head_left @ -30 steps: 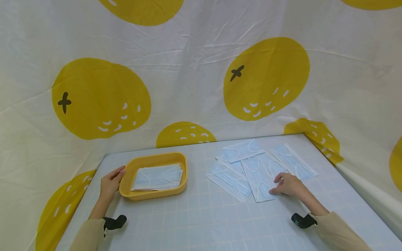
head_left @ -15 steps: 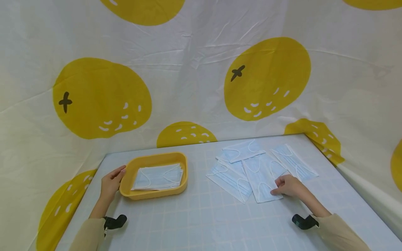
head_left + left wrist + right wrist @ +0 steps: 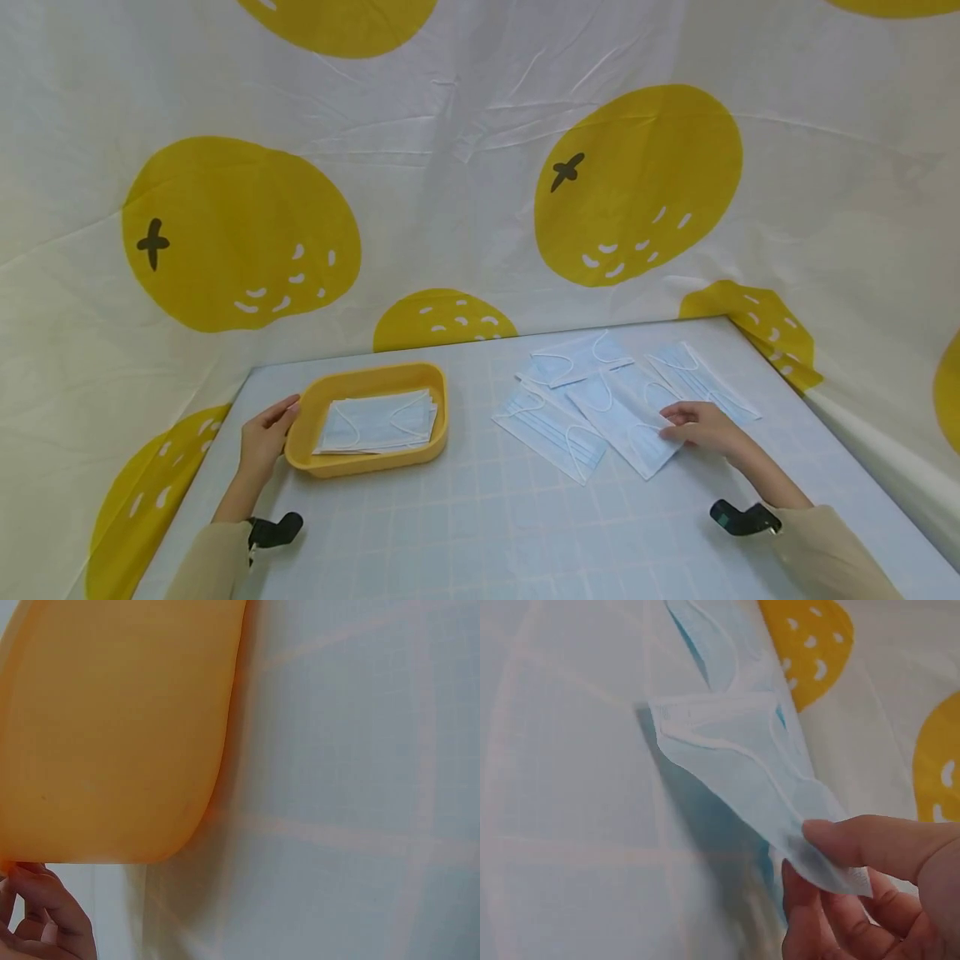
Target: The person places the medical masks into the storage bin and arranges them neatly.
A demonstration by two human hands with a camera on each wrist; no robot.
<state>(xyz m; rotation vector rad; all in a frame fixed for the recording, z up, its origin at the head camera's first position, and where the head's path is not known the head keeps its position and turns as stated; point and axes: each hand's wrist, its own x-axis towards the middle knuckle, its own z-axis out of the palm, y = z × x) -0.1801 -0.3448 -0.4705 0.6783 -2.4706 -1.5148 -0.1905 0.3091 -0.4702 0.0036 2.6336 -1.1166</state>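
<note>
My left hand holds the left end of a yellow tray, its fingertips at the rim. In the left wrist view the tray's outer side fills the upper left, with the fingers below it. Inside the tray lies a small stack of light blue face masks. On the right, my right hand pinches the edge of a face mask between thumb and fingers. In the right wrist view that mask is lifted at the held end and slopes down away from the hand.
Several more face masks lie loosely around the held one, including one at the left, one at the back and one at the right. A pale checked cloth covers the table. A fruit-print curtain rises behind.
My right hand has moved slightly right and up, lifting and turning the pinched mask's near end toward the right. My left hand and the tray have stayed put.
</note>
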